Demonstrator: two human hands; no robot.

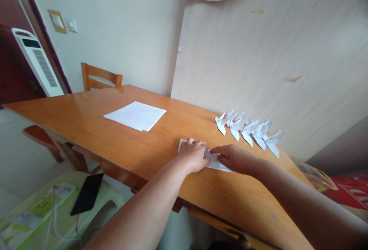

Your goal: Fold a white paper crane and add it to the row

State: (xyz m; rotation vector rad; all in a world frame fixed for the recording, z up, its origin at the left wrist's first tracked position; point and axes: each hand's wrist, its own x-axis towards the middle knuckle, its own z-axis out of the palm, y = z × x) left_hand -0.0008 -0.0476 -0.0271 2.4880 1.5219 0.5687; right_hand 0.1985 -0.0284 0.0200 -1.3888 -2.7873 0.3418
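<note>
A folded strip of white paper (219, 165) lies on the wooden table, partly hidden under both hands. My left hand (194, 156) rests palm down across the paper's left part, fingers stretched flat and pressing on it. From the right, my right hand (233, 159) touches the paper with its index finger extended toward my left hand; the other fingers are bent and partly hidden. Behind my right hand stand several folded paper cranes (247, 129) in rows. Farther left lies a stack of white sheets (136, 116) covered in writing.
The wooden table (86, 116) runs along a pale wall panel. Lower left, a pale green stool (112, 194) bears a black phone (87, 194), a power strip (43, 206) and cables. A wooden chair (102, 75) stands behind the table, a white tower appliance (38, 62) at far left.
</note>
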